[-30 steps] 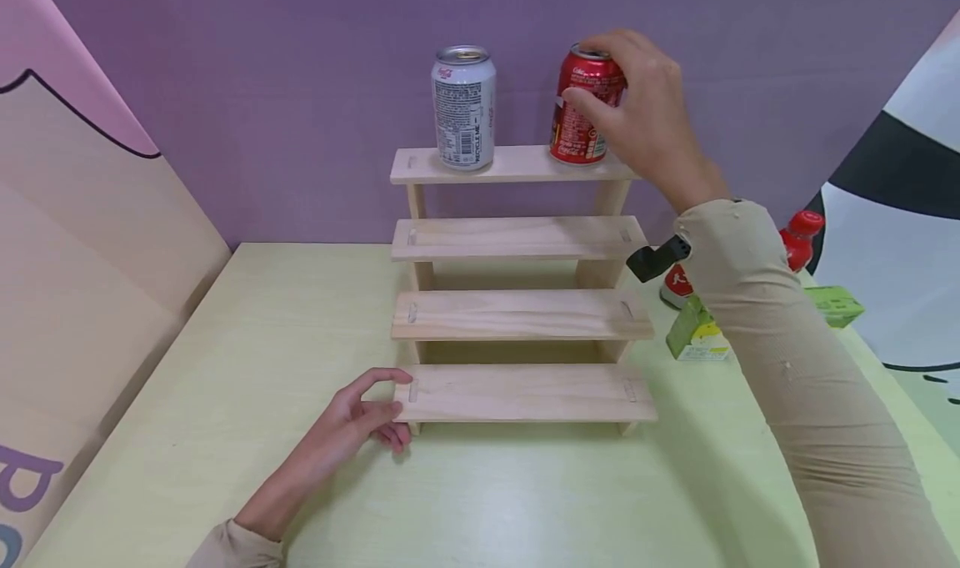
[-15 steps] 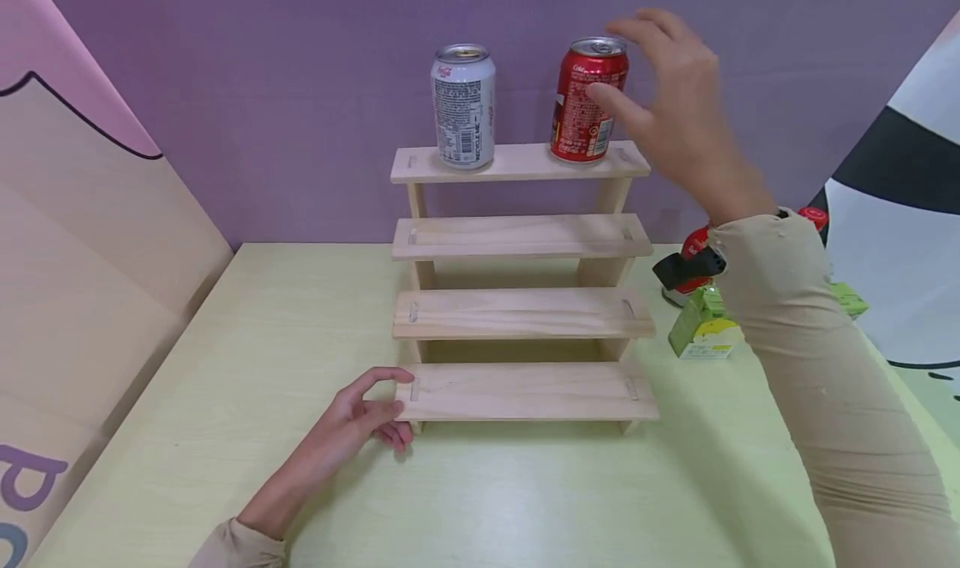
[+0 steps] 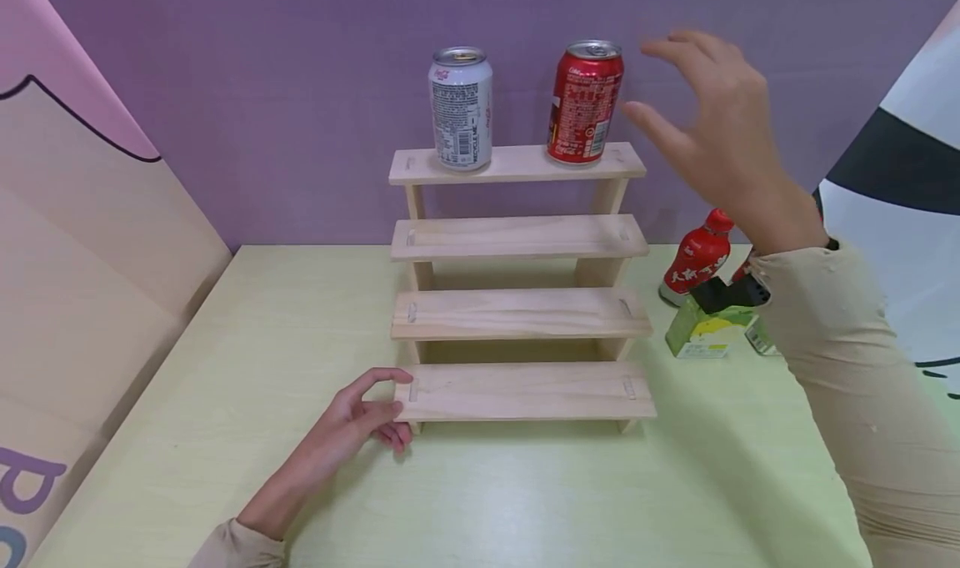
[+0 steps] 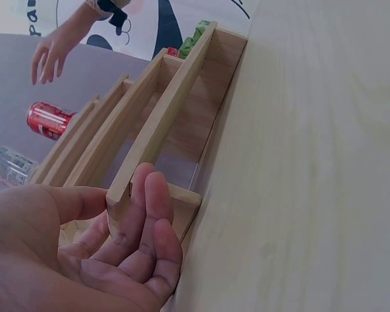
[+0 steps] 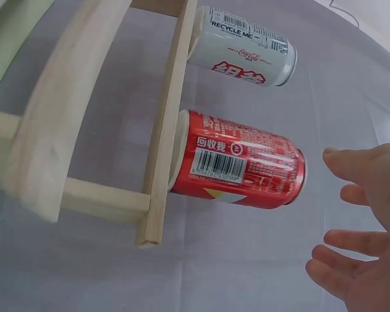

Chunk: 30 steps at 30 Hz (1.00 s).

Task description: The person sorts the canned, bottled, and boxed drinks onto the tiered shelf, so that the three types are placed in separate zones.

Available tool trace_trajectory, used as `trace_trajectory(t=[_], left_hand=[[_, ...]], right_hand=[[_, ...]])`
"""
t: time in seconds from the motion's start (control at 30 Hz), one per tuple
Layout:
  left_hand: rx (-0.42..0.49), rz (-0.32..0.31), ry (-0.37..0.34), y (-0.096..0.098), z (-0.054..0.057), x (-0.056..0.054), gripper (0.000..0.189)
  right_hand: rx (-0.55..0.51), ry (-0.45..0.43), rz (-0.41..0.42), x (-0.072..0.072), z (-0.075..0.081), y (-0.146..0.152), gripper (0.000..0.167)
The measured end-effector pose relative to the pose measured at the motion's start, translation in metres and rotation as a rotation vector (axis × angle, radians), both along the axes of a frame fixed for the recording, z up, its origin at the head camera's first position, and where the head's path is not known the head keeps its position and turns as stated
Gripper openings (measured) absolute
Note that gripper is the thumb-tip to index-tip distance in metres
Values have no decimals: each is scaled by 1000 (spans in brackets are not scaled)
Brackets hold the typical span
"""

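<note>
- The red can (image 3: 585,101) stands upright on the top step of the wooden rack (image 3: 517,314), towards its right end.
- The right hand (image 3: 723,126) is just right of the red can, thumb and fingers spread wide apart and grasping nothing; the right wrist view shows a gap between thumb and can.
- The white can (image 3: 461,113) stands upright on the same step, left of the red can and apart from it, farther from the right hand.
- The left hand (image 3: 352,422) is at the near left, pinching the left end of the rack's lowest step between thumb and fingers, well apart from both cans.
- On the table (image 3: 480,501), right of the rack, stands a red bottle (image 3: 699,255), with a green carton (image 3: 705,330) nearer.
- A purple backdrop (image 3: 300,92) hangs at the far side.
</note>
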State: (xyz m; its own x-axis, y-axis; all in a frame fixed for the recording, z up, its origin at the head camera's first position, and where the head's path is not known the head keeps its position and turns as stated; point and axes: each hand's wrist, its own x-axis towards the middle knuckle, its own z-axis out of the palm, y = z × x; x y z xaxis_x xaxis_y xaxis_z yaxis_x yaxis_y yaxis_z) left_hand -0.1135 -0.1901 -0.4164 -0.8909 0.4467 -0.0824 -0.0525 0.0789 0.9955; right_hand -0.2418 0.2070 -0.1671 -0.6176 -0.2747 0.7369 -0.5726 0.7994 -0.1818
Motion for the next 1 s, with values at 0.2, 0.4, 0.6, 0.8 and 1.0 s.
trace_trajectory(t=[0.2,0.4,0.6,0.8,1.0], left_hand=[[1,22,-14,-1,-1,1,37],[4,17,-20,1,0,0,37],[1,17,-17,1,-1,0,37],[1,17,-16,1,-1,0,37],[3,16,-12,1,-1,0,37]], right_hand=[[22,9,10,15,-2,6,52],[26,2,-8,31,-8,13,53],[1,-30,-24,41,-25,23,52],[-8,-43,-46,46,-45,34,52],[-3,-90,-59,58,-61,41,55]])
